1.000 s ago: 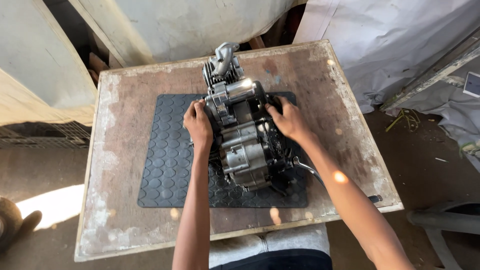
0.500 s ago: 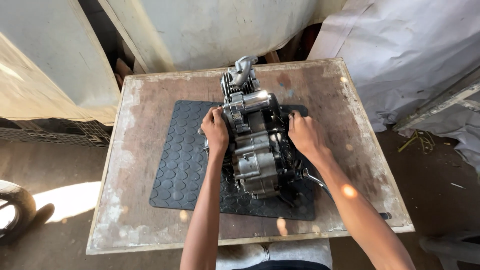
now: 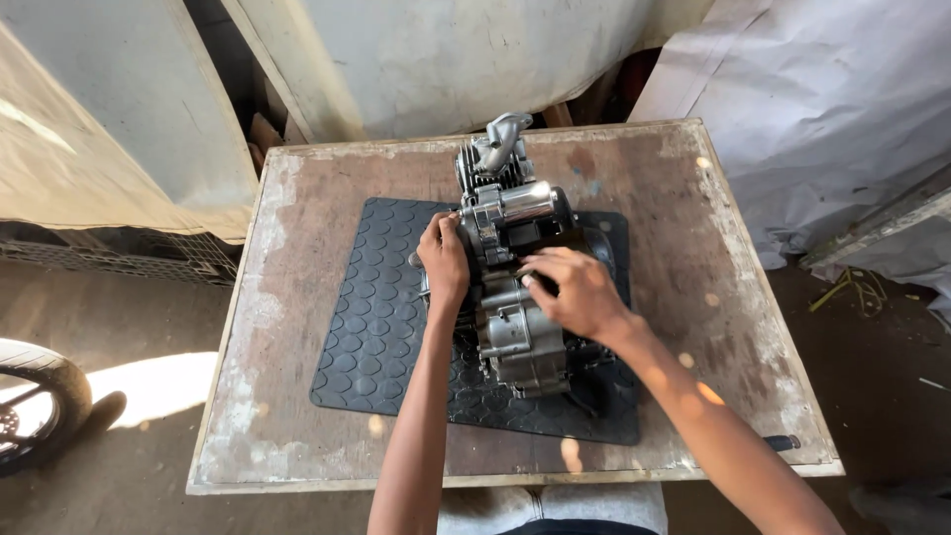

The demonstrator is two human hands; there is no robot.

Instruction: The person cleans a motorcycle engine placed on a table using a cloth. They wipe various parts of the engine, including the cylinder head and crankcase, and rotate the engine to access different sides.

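**A heavy engine, gripped from both sides**

The motorcycle engine [image 3: 515, 287] stood on a black studded rubber mat [image 3: 381, 327] near the middle of a worn wooden table [image 3: 297, 248], its finned cylinder and curved intake pipe pointing away from the person. The left hand [image 3: 445, 263] was wrapped against the engine's left flank, fingers curled round the casing edge. The right hand [image 3: 577, 294] lay over the top and right side of the crankcase, fingers spread and pressing on the metal rather than closed around any part.

By its look, a solid block of cast metal, the engine would be heavy, rigid and possibly greasy. The crankcase body seemed the safest place to hold it; the thin fins and the projecting pipe looked less fit to bear weight. The mat probably kept it from sliding.

A motorcycle wheel [image 3: 30, 401] showed at the left edge, on the ground.
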